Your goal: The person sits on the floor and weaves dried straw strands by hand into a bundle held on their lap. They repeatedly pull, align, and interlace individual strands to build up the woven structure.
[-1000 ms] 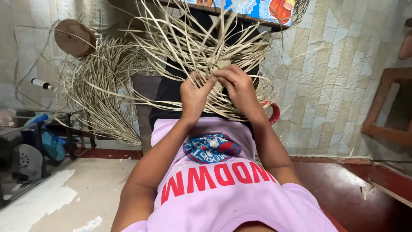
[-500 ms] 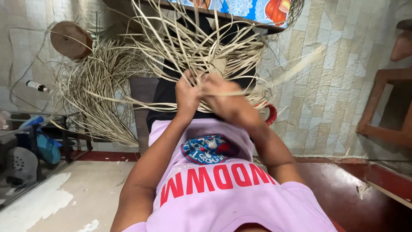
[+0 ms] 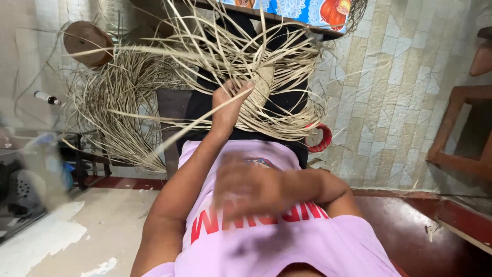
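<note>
At 12 o'clock from the chest, on the lap, sits the weave point(image 3: 266, 82): a small plaited patch with long pale straw strips fanning out on all sides. Left hand point(image 3: 228, 105) is on it, fingers curled and pinching a few strips at the patch's left edge; one long strip runs from this grip down toward 8 o'clock. Right hand point(image 3: 251, 187) is off the work, low before the pink shirt point(image 3: 307, 241), badly blurred; fingers look loosely spread and seem to hold nothing, but I cannot tell for sure.

Handling, as a judgement: strips look light, dry, springy, flat. Likely to bend well along the length but crease or split if folded sharply. Loose ends will whip about and snag each other. Best hold is close to the plaited patch, thumb and fingers flat across the strips, not out at the tips where they flop.

Around: a big loose coil of the same straw point(image 3: 113, 102) at 10 o'clock, against the wall. Round brown disc point(image 3: 87, 38) above it. Red ring point(image 3: 323, 138) at 2 o'clock by the knee. Wooden chair point(image 3: 461, 128) at 3 o'clock. Tiled wall point(image 3: 400, 77) behind.
</note>
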